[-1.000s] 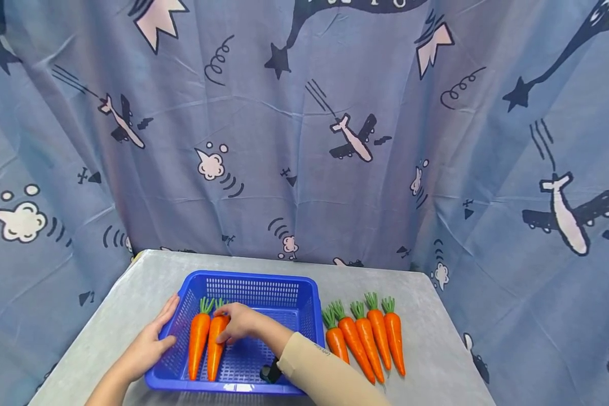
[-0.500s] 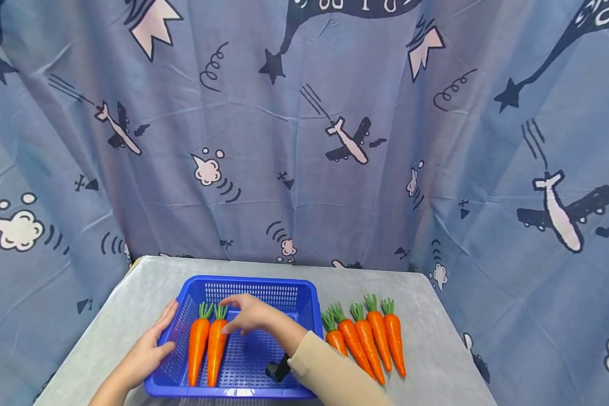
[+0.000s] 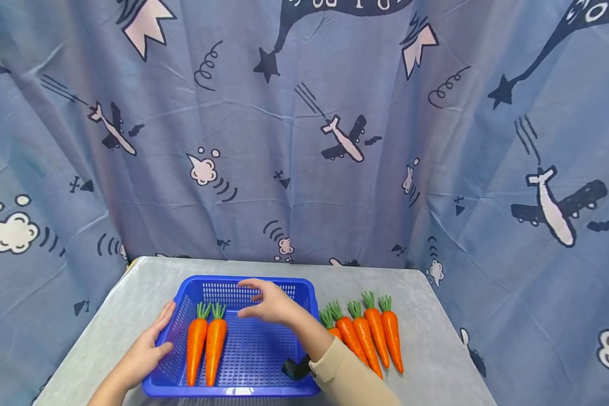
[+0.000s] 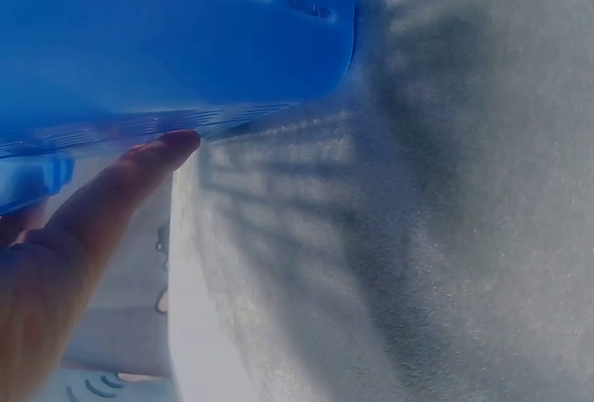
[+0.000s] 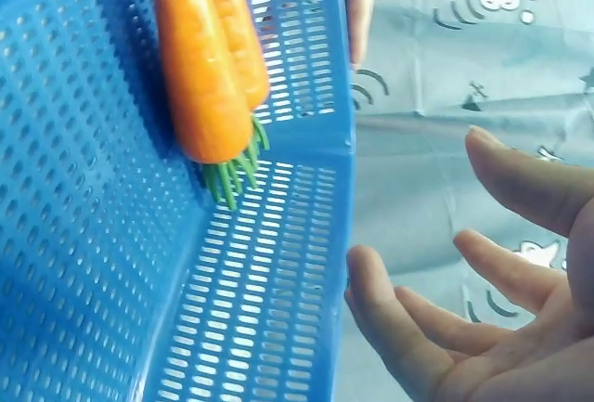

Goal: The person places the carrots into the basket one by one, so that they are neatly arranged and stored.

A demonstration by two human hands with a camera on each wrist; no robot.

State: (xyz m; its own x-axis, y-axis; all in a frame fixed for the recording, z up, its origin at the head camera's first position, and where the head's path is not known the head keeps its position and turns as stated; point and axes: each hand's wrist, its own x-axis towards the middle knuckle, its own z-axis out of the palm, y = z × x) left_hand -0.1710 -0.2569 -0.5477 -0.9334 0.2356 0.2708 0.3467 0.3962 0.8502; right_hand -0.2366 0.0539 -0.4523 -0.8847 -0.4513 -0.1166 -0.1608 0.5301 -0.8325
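Note:
A blue perforated basket (image 3: 256,285) sits on the grey table (image 3: 416,361) with two orange carrots (image 3: 205,349) lying side by side in its left half, also seen in the right wrist view (image 5: 200,58). My left hand (image 3: 149,347) rests flat against the basket's left wall, fingertip (image 4: 172,147) touching the blue plastic (image 4: 167,40). My right hand (image 3: 269,301) hovers over the basket's far middle, fingers (image 5: 408,328) straight and loose, holding nothing. Several more carrots (image 3: 365,332) lie in a row on the table right of the basket.
A blue curtain (image 3: 304,129) printed with planes and clouds hangs right behind the table and down both sides. A small black object (image 3: 295,369) sits at my right wrist, over the basket's near right corner. Bare grey tabletop lies right of the carrot row.
My right hand let go of the second carrot in the basket, lifted, and moved right toward the basket's middle. The left hand stayed on the basket wall.

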